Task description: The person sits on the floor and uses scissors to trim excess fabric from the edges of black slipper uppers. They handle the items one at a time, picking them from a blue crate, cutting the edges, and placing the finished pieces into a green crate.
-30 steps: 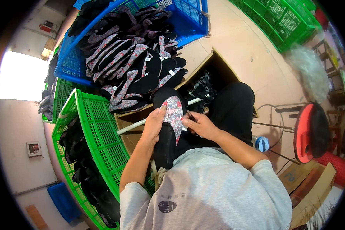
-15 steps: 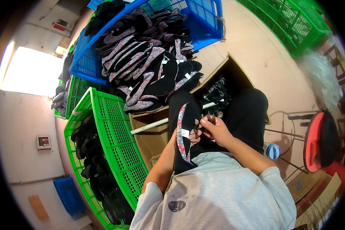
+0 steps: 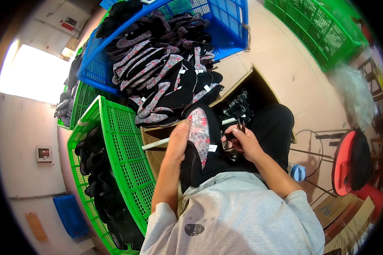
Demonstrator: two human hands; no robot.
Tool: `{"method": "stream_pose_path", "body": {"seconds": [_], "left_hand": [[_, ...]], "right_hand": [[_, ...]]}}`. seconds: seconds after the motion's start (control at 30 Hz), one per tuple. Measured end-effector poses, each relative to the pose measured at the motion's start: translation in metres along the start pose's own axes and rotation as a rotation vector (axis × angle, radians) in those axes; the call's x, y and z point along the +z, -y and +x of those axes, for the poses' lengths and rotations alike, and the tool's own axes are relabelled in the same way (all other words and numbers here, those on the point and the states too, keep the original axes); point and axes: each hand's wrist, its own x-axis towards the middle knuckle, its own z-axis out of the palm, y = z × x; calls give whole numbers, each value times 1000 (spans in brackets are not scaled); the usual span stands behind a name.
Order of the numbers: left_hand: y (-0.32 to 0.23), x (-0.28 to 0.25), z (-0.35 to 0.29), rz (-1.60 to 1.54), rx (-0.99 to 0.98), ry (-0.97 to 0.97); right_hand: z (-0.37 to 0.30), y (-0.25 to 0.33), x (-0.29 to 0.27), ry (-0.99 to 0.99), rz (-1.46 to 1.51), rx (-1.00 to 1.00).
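Observation:
My left hand [image 3: 178, 139] grips the outer edge of a black fabric piece [image 3: 199, 129] with a grey-and-red floral panel and a small white label. The piece lies over my left thigh, its floral side facing up. Just right of it, my right hand [image 3: 245, 143] is closed around dark thread snips [image 3: 241, 126], their two pointed blades sticking up past the fingers. The snips are apart from the fabric, and the palm hides their lower part. A heap of similar floral-and-black pieces [image 3: 161, 80] spills from the blue crate beyond my knees.
Left of me stands a green crate [image 3: 127, 144] of black pieces. The blue crate [image 3: 227, 25] is ahead. Between my legs and it sits a cardboard box [image 3: 264, 83] with dark scraps and a white rod [image 3: 155, 144]. A red round stool [image 3: 344, 163] stands at right.
My left hand has moved from beside the right hand to the piece's outer left edge. The piece has turned, showing more of its floral panel. The snips stay in my right hand.

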Motion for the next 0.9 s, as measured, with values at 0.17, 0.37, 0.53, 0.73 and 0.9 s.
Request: {"method": "stream_pose_path", "body": {"seconds": [0.17,0.37,0.53,0.73,0.9], "left_hand": [[-48,-3,-17,1169,619,72],[-53,35,-20,1287,772,173],[-35,57,-22,822,1112,-167],[28,80,-23,125,409,165],[42,111,-17,-367,-41,435]], "right_hand": [[2,31,9,-21,-121,-91],[10,29,20,12,-283,-92],[3,31,-1,-203,-90,-242],[-17,49,-29,-425,-99,-520],[-49,46,-52,-455,-435,-665]]}}
